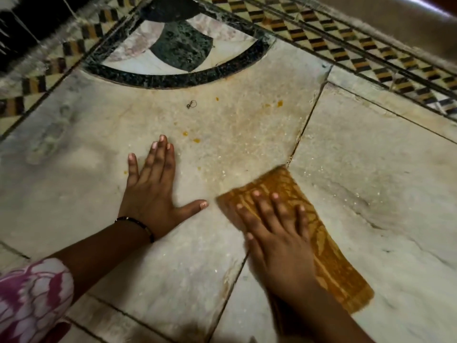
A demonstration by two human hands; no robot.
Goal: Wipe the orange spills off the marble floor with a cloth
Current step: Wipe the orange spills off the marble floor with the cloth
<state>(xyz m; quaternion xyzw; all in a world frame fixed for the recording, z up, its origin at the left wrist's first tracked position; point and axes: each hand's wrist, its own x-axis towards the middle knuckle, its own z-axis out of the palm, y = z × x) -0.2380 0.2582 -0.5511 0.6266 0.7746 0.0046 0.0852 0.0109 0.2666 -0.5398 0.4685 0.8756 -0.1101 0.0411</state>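
An orange-brown patterned cloth (pixel 329 256) lies flat on the pale marble floor (pixel 371 157). My right hand (pixel 274 233) presses down on the cloth with fingers spread. My left hand (pixel 153 194) rests flat on the bare marble to the left, fingers apart, holding nothing. Small orange spills dot the floor beyond the hands: one drop (pixel 196 140) just past my left fingertips, another (pixel 185 133) beside it, one (pixel 280 103) farther away and a tiny one (pixel 217 98). A faint yellowish smear (pixel 237 134) spreads across the slab ahead of the cloth.
A dark curved inlay (pixel 173 75) and a checkered tile border (pixel 346 53) edge the marble at the far side. A small dark wire-like scrap (pixel 191 104) lies near the far spills. A joint line (pixel 306 125) runs between slabs by the cloth.
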